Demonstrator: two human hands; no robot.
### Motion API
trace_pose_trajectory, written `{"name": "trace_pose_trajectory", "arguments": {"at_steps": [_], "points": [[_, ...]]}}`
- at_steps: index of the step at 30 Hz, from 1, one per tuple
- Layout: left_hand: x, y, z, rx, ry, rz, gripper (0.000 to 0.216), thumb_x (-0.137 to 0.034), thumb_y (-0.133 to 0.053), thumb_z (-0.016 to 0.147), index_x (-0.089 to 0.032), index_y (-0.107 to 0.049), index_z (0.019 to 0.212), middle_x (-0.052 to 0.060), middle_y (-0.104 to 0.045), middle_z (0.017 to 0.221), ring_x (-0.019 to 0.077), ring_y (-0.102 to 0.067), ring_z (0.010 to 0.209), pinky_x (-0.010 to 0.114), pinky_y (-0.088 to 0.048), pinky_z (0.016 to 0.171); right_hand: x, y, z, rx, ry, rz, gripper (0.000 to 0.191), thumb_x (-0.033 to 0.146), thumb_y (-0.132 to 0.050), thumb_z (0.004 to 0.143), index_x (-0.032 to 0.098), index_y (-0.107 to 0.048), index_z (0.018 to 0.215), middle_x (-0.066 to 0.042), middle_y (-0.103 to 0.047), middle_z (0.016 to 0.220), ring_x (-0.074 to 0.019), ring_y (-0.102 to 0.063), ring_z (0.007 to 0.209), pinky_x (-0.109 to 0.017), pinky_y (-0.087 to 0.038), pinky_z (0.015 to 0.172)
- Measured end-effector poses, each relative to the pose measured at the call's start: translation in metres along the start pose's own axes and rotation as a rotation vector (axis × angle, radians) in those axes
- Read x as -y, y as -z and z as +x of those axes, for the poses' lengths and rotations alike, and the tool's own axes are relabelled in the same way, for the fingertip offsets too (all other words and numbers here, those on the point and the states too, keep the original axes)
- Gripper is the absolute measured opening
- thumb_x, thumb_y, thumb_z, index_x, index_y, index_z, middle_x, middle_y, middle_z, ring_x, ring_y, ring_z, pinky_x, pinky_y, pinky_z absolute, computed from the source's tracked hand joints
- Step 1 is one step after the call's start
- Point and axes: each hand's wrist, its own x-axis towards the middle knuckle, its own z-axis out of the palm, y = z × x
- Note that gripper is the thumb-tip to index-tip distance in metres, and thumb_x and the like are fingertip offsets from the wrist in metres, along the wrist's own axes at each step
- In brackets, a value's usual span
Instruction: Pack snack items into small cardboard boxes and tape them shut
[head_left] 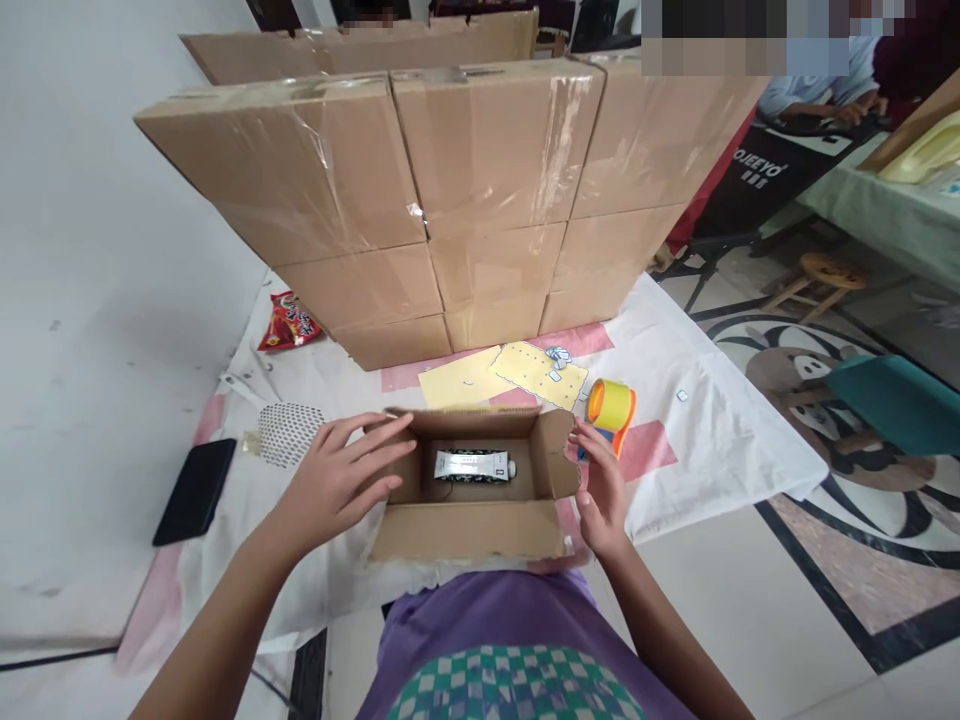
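An open cardboard box (469, 530) stands on the table right in front of me, with its near flap folded out toward me. Inside, on the bottom, lies a white tube (471, 466) with dark patterned edges and a white cap. My left hand (349, 472) is open, its stretched fingers resting over the box's left flap. At the opposite side, my right hand (604, 485) is open too, fingertips against the right flap and thumb held apart. Beyond that hand sits a yellow and orange roll (611, 405), with something blue partly hidden below it.
Behind the box rises a wall of taped cartons (495, 150). Yellow paper sheets (540, 372) with small scraps lie before it. On the left are a red snack packet (290, 322), a white mesh piece (291, 433) and a black phone-like slab (196, 491). A person (825, 100) is at back right.
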Motion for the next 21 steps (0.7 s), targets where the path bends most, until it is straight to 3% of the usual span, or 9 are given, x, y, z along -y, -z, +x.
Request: {"name": "trace_pose_trajectory", "arguments": {"at_steps": [3, 6, 8, 10, 12, 13, 16, 19, 21], "points": [[0.004, -0.001, 0.02, 0.092, 0.127, -0.079, 0.048, -0.048, -0.046, 0.102, -0.029, -0.058, 0.144, 0.005, -0.044, 0.161, 0.0347, -0.038, 0.144, 0.059, -0.032, 0.116, 0.006, 0.001, 0.008, 0.081, 0.036, -0.051, 0.048, 0.052, -0.046, 0.1, 0.028, -0.055, 0.141, -0.012, -0.051, 0.153, -0.0377, -0.043, 0.145, -0.064, -0.04, 0.114], [0.01, -0.001, 0.026, 0.115, 0.187, -0.332, 0.052, -0.051, -0.044, 0.103, -0.028, -0.052, 0.149, 0.007, -0.04, 0.163, 0.0324, -0.034, 0.149, 0.058, -0.029, 0.121, 0.011, 0.0, 0.015, 0.331, 0.031, -0.106, 0.042, 0.046, -0.046, 0.102, 0.029, -0.059, 0.138, -0.009, -0.057, 0.149, -0.035, -0.04, 0.146, -0.062, -0.038, 0.115], [0.012, -0.006, 0.019, -0.042, 0.216, -0.58, 0.053, -0.053, -0.043, 0.102, -0.029, -0.051, 0.149, 0.008, -0.034, 0.166, 0.0323, -0.033, 0.151, 0.056, -0.032, 0.121, 0.014, -0.002, 0.017, 0.431, 0.0, -0.124, 0.037, 0.038, -0.045, 0.104, 0.031, -0.062, 0.135, -0.007, -0.06, 0.146, -0.0323, -0.038, 0.147, -0.061, -0.037, 0.117], [0.011, -0.02, 0.003, -0.352, 0.273, -0.844, 0.051, -0.053, -0.041, 0.102, -0.029, -0.054, 0.145, 0.01, -0.035, 0.165, 0.0338, -0.041, 0.147, 0.053, -0.044, 0.114, 0.015, -0.003, 0.018, 0.43, -0.028, -0.123, 0.035, 0.033, -0.045, 0.104, 0.031, -0.064, 0.133, -0.006, -0.061, 0.145, -0.0305, -0.037, 0.148, -0.061, -0.036, 0.118], [0.008, -0.04, -0.018, -0.637, 0.336, -1.011, 0.046, -0.05, -0.042, 0.101, -0.028, -0.058, 0.138, 0.011, -0.051, 0.154, 0.0337, -0.056, 0.134, 0.052, -0.053, 0.103, 0.015, -0.003, 0.018, 0.417, -0.039, -0.123, 0.035, 0.032, -0.045, 0.104, 0.031, -0.065, 0.133, -0.006, -0.061, 0.145, -0.0303, -0.037, 0.148, -0.061, -0.036, 0.118], [0.006, -0.051, -0.029, -0.694, 0.356, -1.034, 0.044, -0.05, -0.044, 0.101, -0.028, -0.061, 0.135, 0.011, -0.059, 0.145, 0.0332, -0.061, 0.129, 0.053, -0.054, 0.102, 0.015, -0.003, 0.018, 0.421, -0.044, -0.128, 0.035, 0.032, -0.045, 0.104, 0.03, -0.065, 0.133, -0.006, -0.061, 0.145, -0.0306, -0.037, 0.148, -0.061, -0.037, 0.118], [-0.004, -0.075, -0.054, -0.558, 0.315, -0.939, 0.056, -0.064, -0.043, 0.097, -0.029, -0.061, 0.137, 0.011, -0.064, 0.141, 0.0355, -0.057, 0.133, 0.057, -0.047, 0.111, 0.015, -0.002, 0.02, 0.439, -0.055, -0.138, 0.034, 0.032, -0.046, 0.104, 0.029, -0.067, 0.131, -0.007, -0.062, 0.144, -0.0314, -0.037, 0.147, -0.062, -0.037, 0.118], [-0.013, -0.075, -0.057, -0.325, 0.164, -0.738, 0.091, -0.087, -0.036, 0.085, -0.034, -0.033, 0.159, 0.013, -0.044, 0.16, 0.0383, -0.043, 0.146, 0.06, -0.036, 0.119, 0.014, 0.0, 0.024, 0.46, -0.063, -0.111, 0.033, 0.031, -0.047, 0.103, 0.03, -0.068, 0.128, -0.007, -0.062, 0.143, -0.0307, -0.04, 0.146, -0.061, -0.037, 0.119], [-0.015, -0.064, -0.048, -0.196, 0.033, -0.575, 0.107, -0.094, -0.037, 0.076, -0.036, -0.017, 0.164, 0.015, -0.041, 0.161, 0.0385, -0.043, 0.146, 0.061, -0.03, 0.121, 0.014, 0.002, 0.027, 0.472, -0.084, -0.075, 0.034, 0.029, -0.046, 0.103, 0.031, -0.066, 0.131, -0.007, -0.058, 0.147, -0.0288, -0.04, 0.146, -0.058, -0.036, 0.121]]}}
